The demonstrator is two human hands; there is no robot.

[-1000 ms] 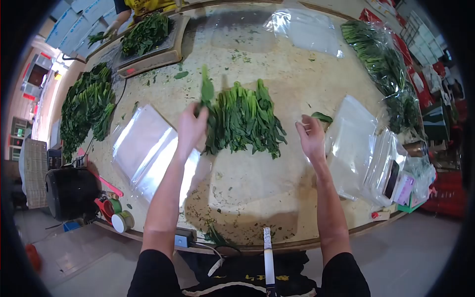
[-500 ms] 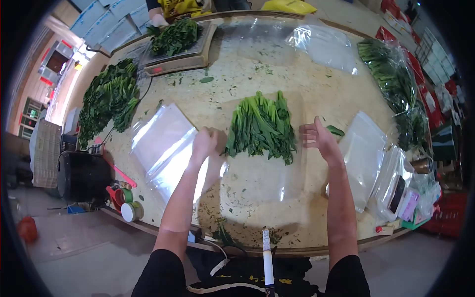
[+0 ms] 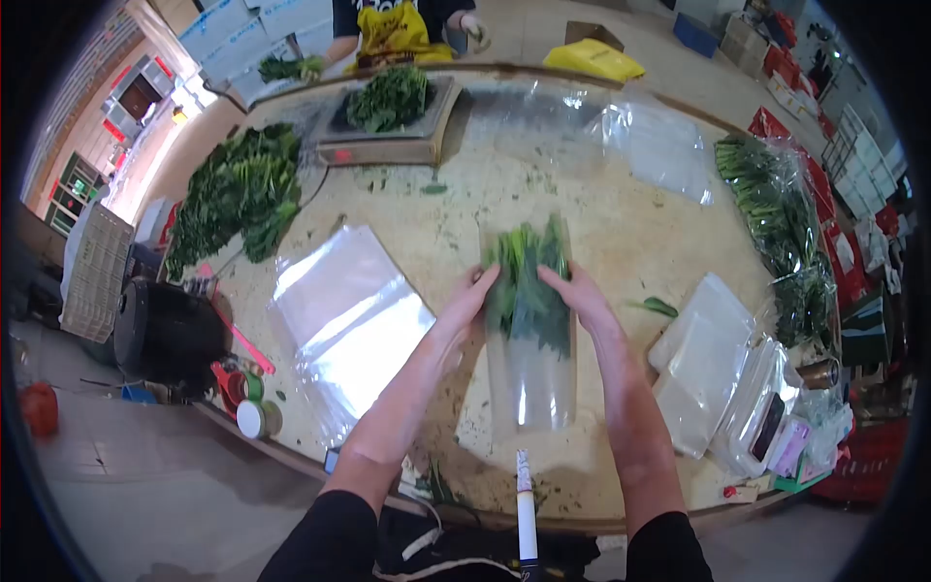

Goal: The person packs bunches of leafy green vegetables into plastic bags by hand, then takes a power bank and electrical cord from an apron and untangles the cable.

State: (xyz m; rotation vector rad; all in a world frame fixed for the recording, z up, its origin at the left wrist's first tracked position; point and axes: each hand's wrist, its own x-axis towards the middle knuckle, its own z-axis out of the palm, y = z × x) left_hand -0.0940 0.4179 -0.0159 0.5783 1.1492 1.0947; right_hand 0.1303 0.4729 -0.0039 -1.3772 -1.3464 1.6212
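Note:
A bundle of leafy greens (image 3: 527,301) lies on the table in front of me, stalk ends away from me. Clear plastic film (image 3: 541,396) is folded around it and extends toward me beyond the leaves. My left hand (image 3: 473,293) grips the left side of the wrapped bundle, thumb on top. On the right side, my right hand (image 3: 577,293) holds it the same way, its thumb pressing over the leaves. The undersides of both hands' fingers are hidden.
Stacked plastic sheets (image 3: 354,310) lie left, more bags (image 3: 706,364) right. Beyond are a scale (image 3: 383,152) with greens, a heap of greens (image 3: 242,189) and packed greens (image 3: 776,223). A co-worker (image 3: 393,34) stands across the table. A cigarette (image 3: 526,519) juts into view below.
My hands have come together from either side onto the greens, and the film now wraps the bundle, which is narrower. Across the table, the co-worker's hand has moved off the scale with some greens.

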